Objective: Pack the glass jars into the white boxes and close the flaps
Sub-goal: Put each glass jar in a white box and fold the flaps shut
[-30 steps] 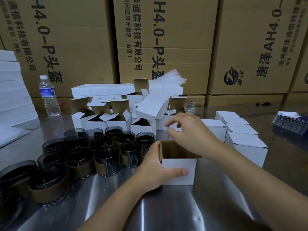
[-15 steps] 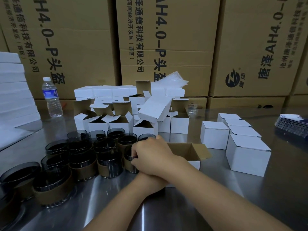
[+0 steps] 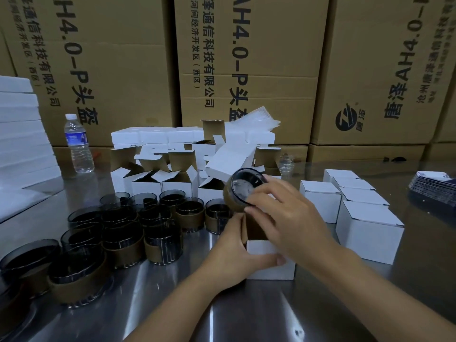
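R hand (image 3: 288, 218) grips one glass jar (image 3: 243, 191), tilted, mouth toward cam, held just above open white box (image 3: 270, 264). L hand (image 3: 234, 253) clasps box's left side, thumb across front face; box sits on steel table (image 3: 246, 314). More jars w/ brown bands (image 3: 128, 233) clustered left. Closed boxes (image 3: 367, 225) right of it, open empties (image 3: 172, 181) behind.

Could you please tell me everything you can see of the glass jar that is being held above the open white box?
The glass jar is short, round and dark-tinted, with a brown band wrapped around its lower body. It is tilted, its open mouth facing the camera, and something pale shows through it. The right hand grips it at the rim, lifted just above the open white box, which the left hand steadies on the metal table.
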Tool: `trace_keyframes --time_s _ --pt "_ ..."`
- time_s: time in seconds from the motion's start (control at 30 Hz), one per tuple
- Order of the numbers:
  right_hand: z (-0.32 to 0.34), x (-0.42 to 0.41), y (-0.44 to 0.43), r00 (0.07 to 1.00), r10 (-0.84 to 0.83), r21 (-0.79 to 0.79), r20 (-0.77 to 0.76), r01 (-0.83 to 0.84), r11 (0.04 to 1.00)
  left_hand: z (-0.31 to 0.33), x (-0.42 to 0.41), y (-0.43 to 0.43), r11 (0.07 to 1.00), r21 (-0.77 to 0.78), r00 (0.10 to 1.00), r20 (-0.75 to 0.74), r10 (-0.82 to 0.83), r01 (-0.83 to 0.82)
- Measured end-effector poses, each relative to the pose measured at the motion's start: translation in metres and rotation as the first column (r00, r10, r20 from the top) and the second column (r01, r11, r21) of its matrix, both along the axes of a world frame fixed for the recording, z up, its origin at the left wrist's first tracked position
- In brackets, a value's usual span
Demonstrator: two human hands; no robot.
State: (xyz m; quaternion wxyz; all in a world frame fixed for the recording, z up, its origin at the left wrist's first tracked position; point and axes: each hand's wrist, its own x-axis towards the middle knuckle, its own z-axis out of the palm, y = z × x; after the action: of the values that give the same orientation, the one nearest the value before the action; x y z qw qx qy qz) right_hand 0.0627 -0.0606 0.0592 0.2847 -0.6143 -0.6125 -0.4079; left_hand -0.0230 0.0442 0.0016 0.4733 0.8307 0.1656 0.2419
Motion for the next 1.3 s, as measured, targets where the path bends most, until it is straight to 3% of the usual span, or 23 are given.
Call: trace_keyframes --time_s 0.1,0.13,0.2,0.27,0.37,0.47,0.53,0.63,0.73,0.83,1.03,1.17,1.3 --pt "-0.004 0.013 -0.007 1.000 -0.002 0.022 0.021 0.001 1.000 -0.001 -0.001 0.002 1.000 0.019 0.999 0.034 -0.012 0.012" --pt "-0.004 0.014 -0.008 0.999 0.003 0.008 -0.047 -0.002 1.000 -0.001 -0.001 0.003 1.000 -0.001 0.999 0.048 -0.019 0.019" --pt "-0.002 0.012 -0.012 0.931 0.047 0.009 -0.362 -0.046 0.999 0.000 -0.003 0.004 0.999 -0.023 0.998 0.056 -0.035 0.036" --pt "0.000 0.013 -0.012 0.677 0.126 0.029 -0.725 -0.153 0.988 0.001 -0.004 0.005 0.999 -0.017 0.998 0.050 -0.032 0.033" --pt "0.005 0.019 -0.011 0.284 0.233 0.169 -0.930 -0.232 0.958 0.000 -0.003 0.006 1.000 -0.022 0.999 0.043 -0.013 0.014" --pt "0.012 0.021 -0.010 -0.063 0.358 0.362 -0.932 -0.230 0.903 -0.002 -0.002 0.007 0.999 -0.031 0.999 0.039 -0.009 0.010" --pt "0.016 0.021 -0.012 -0.243 0.412 0.458 -0.878 -0.179 0.871 -0.003 -0.002 0.007 1.000 -0.026 1.000 0.031 -0.004 0.005" --pt "0.019 0.023 -0.013 -0.383 0.433 0.511 -0.816 -0.128 0.850 -0.003 -0.003 0.008 1.000 -0.012 1.000 0.009 0.004 -0.004" --pt "0.019 0.024 -0.014 -0.383 0.406 0.490 -0.830 -0.152 0.858 -0.002 -0.003 0.007 1.000 -0.013 1.000 0.015 0.008 -0.008" --pt "0.016 0.027 -0.014 -0.281 0.352 0.417 -0.893 -0.220 0.882 -0.001 -0.004 0.006 1.000 -0.013 1.000 0.016 0.008 -0.008" --pt "0.014 0.024 -0.016 -0.004 0.258 0.241 -0.966 -0.369 0.898 0.000 -0.004 0.006 0.999 -0.032 0.999 0.033 -0.006 0.007" --pt "0.018 0.023 -0.020 0.274 0.191 0.100 -0.943 -0.316 0.944 -0.001 -0.003 0.006 0.999 -0.042 0.998 0.046 -0.032 0.034" --pt "0.021 0.024 -0.025 0.493 0.138 -0.021 -0.859 -0.303 0.953 -0.001 -0.004 0.007 0.998 -0.043 0.998 0.044 -0.037 0.038"
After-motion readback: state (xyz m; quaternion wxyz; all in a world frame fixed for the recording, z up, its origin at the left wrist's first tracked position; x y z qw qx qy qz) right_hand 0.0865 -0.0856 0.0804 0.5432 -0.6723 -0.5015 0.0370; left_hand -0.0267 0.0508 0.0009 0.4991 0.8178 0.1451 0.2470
